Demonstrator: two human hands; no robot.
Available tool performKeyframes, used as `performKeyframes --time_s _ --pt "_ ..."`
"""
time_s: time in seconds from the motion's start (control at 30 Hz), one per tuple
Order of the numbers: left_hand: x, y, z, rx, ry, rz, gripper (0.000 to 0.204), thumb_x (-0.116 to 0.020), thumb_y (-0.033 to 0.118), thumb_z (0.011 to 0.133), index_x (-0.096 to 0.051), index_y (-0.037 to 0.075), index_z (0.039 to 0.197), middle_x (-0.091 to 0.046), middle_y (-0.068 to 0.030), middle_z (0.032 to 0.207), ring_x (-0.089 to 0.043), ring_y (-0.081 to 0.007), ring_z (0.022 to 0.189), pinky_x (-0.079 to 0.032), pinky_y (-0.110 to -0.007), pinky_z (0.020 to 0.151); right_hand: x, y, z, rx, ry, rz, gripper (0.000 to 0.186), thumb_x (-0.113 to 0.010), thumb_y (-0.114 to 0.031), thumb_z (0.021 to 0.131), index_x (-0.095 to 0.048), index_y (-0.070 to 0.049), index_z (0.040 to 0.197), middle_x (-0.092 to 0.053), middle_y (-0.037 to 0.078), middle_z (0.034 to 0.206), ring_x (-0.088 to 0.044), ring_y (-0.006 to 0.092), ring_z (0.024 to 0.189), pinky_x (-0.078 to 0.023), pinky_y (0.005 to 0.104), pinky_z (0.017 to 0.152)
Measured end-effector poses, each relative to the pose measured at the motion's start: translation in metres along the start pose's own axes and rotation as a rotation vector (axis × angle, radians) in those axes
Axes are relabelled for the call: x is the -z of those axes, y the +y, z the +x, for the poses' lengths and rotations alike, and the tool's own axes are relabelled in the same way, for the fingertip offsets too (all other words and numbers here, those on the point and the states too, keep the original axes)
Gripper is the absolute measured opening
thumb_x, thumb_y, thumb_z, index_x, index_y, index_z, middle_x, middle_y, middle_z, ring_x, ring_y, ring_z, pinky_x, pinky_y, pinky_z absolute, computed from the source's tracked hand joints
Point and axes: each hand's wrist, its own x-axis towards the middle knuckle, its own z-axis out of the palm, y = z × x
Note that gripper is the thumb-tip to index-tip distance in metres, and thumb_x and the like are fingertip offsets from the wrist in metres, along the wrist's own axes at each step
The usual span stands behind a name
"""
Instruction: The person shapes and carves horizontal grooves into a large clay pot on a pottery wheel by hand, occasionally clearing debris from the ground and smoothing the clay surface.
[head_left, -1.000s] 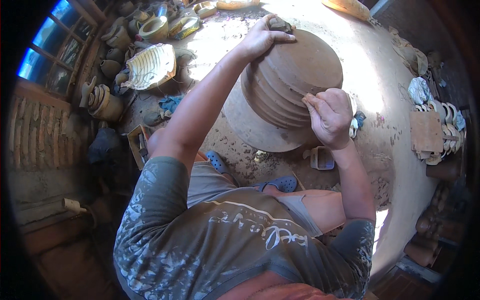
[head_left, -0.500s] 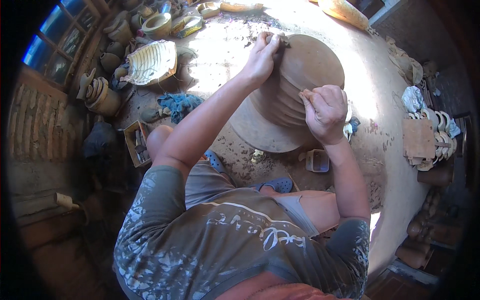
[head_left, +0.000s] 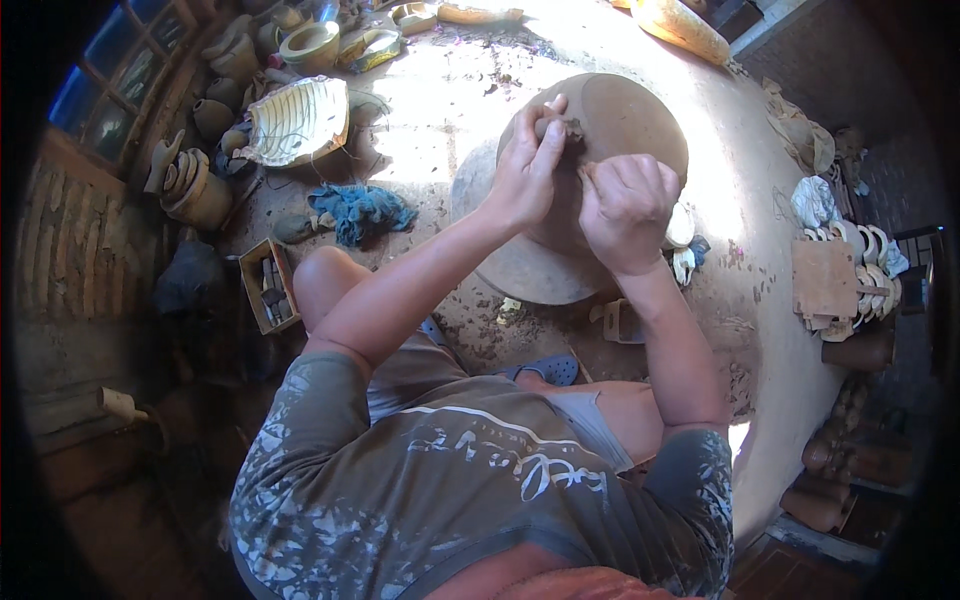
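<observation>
A large, dark brown clay form (head_left: 640, 115) with a round, smooth top stands on a round wheel or board (head_left: 520, 272) in front of me. My left hand (head_left: 527, 165) is at its left edge, fingers closed around a small dark lump of clay (head_left: 573, 130). Close beside it, over the form's near side, my right hand (head_left: 630, 208) is closed in a fist-like pinch. Something brownish shows at those fingertips, too small to name. Between them the hands and forearms cover much of the form's near wall.
A blue cloth (head_left: 362, 213) and a box of tools (head_left: 268, 290) lie to the left. A ribbed, pale mould-like shell (head_left: 298, 122) and several pots (head_left: 311, 47) stand at far left. A plastic tub (head_left: 622, 322) sits near the wheel; stacked pale pieces (head_left: 868, 270) are at right.
My left hand has come down and nearer, bringing the clay lump from the form's far edge. The right hand has shifted left, so the two hands are now almost together.
</observation>
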Motion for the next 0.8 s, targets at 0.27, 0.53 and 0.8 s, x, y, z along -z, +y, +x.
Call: performKeyframes --time_s 0.27,0.53,0.8 --pt "0.03 0.023 -0.025 -0.021 0.093 -0.051 0.034 -0.04 0.027 0.117 -0.044 -0.003 0.132 -0.06 -0.0214 0.141 -0.061 -0.0205 0.124 -0.047 -0.034 0.107 0.007 -0.04 0.001 -0.127 0.051 0.156 0.009 -0.073 -0.006 0.08 -0.066 -0.009 0.076 -0.062 0.006 0.081 -0.063 0.0249 0.082 -0.049 0.0405 0.075" --pt "0.003 0.009 -0.054 0.072 0.096 0.097 0.039 -0.039 0.029 0.116 -0.036 -0.005 0.136 -0.036 -0.0293 0.163 -0.04 -0.0327 0.149 -0.033 -0.043 0.121 0.036 -0.03 -0.068 -0.323 0.022 0.452 0.011 -0.08 0.002 0.081 -0.075 -0.001 0.09 -0.072 0.012 0.085 -0.072 0.0288 0.076 -0.059 0.037 0.067" --pt "-0.024 -0.025 -0.056 -0.063 0.254 0.006 0.038 -0.042 0.028 0.116 -0.036 -0.004 0.135 -0.036 -0.0291 0.163 -0.044 -0.0304 0.144 -0.036 -0.042 0.118 0.029 0.008 -0.036 -0.193 0.065 0.266 0.012 -0.084 -0.004 0.082 -0.076 -0.003 0.091 -0.073 0.009 0.087 -0.071 0.0261 0.081 -0.057 0.0357 0.072"
